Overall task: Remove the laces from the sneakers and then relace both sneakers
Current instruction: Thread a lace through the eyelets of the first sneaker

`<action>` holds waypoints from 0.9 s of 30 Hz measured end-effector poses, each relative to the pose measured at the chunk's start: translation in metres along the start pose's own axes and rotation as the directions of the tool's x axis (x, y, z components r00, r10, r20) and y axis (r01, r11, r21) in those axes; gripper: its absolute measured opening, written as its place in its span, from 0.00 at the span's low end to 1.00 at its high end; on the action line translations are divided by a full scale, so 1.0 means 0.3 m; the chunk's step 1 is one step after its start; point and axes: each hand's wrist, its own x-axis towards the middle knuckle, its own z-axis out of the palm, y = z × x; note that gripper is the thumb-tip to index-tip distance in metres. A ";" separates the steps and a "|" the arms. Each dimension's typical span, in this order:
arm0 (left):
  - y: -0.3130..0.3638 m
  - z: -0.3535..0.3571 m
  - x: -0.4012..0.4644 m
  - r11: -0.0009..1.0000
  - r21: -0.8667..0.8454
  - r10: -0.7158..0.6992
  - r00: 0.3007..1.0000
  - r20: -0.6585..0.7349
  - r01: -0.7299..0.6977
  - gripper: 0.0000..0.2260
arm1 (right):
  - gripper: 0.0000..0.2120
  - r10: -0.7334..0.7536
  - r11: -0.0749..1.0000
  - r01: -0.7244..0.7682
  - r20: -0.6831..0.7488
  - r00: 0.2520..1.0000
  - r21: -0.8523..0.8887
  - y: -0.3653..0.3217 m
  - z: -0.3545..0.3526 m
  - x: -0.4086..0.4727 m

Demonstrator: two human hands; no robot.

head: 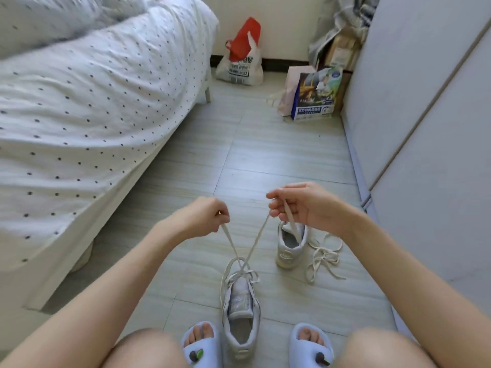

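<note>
The near sneaker (240, 309) stands at 6 o'clock between your slippers (202, 346), its lace (239, 264) threaded only through the toe-end eyelets. Your left hand (202, 216) and right hand (303, 205) each pinch one lace end. The far sneaker (291, 243), at 4 o'clock, stands unlaced beside its loose lace (324, 256): relacing is barely begun.

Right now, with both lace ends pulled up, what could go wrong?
The near sneaker may tip or lift, since nothing holds it while the left hand and right hand pull its lace. Loops near the toe look slack and could tighten unevenly. The loose lace on the floor might tangle.
</note>
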 end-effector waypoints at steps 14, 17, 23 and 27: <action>0.082 -0.118 -0.226 0.805 -0.586 0.049 0.995 -0.088 -0.092 0.16 | 0.08 -0.337 0.929 0.339 -0.043 0.941 0.145 -0.051 0.137 -0.158; 0.080 -0.120 -0.256 0.674 -0.709 0.061 0.973 -0.225 -0.206 0.12 | 0.10 -0.392 0.915 0.374 -0.116 0.913 -0.151 -0.016 0.149 -0.166; 0.133 -0.121 -0.275 0.621 -0.692 0.018 0.889 -0.458 -0.369 0.03 | 0.10 -0.487 0.817 0.348 -0.227 0.843 -0.461 0.011 0.156 -0.164; 0.151 -0.116 -0.274 0.672 -0.627 0.024 0.857 -0.514 -0.395 0.06 | 0.09 -0.404 0.887 0.346 -0.150 0.903 -0.306 0.020 0.163 -0.163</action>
